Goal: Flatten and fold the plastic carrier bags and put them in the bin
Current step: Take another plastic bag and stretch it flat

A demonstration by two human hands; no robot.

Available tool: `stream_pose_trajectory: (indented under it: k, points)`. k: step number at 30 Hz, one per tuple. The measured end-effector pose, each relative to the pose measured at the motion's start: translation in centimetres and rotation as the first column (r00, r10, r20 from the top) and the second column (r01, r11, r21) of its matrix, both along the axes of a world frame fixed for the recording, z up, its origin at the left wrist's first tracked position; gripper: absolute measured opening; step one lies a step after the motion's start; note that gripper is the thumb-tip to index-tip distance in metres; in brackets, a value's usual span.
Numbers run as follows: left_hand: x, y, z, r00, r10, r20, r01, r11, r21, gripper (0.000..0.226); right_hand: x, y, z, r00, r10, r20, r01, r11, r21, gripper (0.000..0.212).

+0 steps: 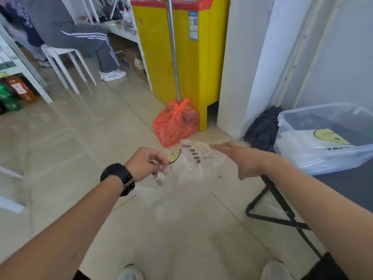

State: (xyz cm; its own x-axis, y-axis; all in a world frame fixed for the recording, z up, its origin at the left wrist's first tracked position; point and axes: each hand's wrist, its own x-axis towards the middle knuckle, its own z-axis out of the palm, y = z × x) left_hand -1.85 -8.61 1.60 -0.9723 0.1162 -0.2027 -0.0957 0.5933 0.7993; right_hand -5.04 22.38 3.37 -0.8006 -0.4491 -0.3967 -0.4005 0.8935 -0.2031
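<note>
- Head view looks down over both our forearms to a tiled floor [60,148], with our pale shoes [131,272] at the lower edge.
- Our left hand [145,161] pinches one crumpled edge of a clear carrier bag [193,164] between thumb and curled fingers; a black watch [119,176] sits on that wrist.
- Our right hand [243,161] is spread loose, fingers straight and pointing forward and to the left, with the fingertips at the bag's far upper edge. Motion blur keeps us from telling whether they touch the plastic.
- The carrier bag hangs in the air between the hands, rumpled and not yet flat. Its black lettering "HAVE A" faces up, and a scrap of yellow print lies close to the left fingers. Its lower part trails towards us, below the left wrist.
- To the right of the right hand a clear plastic bin [302,158] stands on a dark bench [353,186], whose black folding legs [282,209] show beneath our right forearm.
- Inside the bin lie flat white bags, the top one [331,137] showing a yellow smiley face.
- Just beyond the hands a tied orange bag [175,124] sits on the floor, against the foot of a yellow cabinet [193,61] with a red rim; a metal pole [173,47] comes down to its knot.
- Between the orange bag and the bin, a dark bundle of cloth [262,128] lies against the white wall.
- Far beyond the left hand a person in grey striped trousers [84,35] sits on a white chair [60,55].
</note>
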Motion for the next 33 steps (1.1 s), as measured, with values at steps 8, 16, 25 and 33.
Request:
stream_pose_trajectory:
  k: [8, 16, 25, 33]
  points:
    - [1.6, -1.9, 3.3, 1.000, 0.022, -0.019, -0.018, 0.980, 0.198, 0.016, 2.3, -2.7, 1.5, 0.948, -0.187, -0.256, -0.017, 0.778, -0.628, 0.018]
    - [1.9, -4.0, 3.2, 0.997, 0.056, -0.053, -0.058, 0.998, -0.034, 0.052, -0.3, -0.8, 3.1, 0.886, -0.456, 0.084, 0.314, 0.457, -0.832, 0.020]
    - [0.3, -2.9, -1.5, 0.988, -0.130, 0.085, 0.143, 0.974, -0.178, 0.074, -1.3, 1.1, 4.4, 0.806, -0.567, 0.171, 0.318, 0.170, -0.933, 0.008]
    - [-0.3, -2.4, -1.9, 0.992, -0.042, -0.123, 0.013, 0.975, -0.224, 0.068, -1.4, 3.1, 4.5, 0.879, -0.395, 0.268, 0.301, 0.023, -0.953, 0.009]
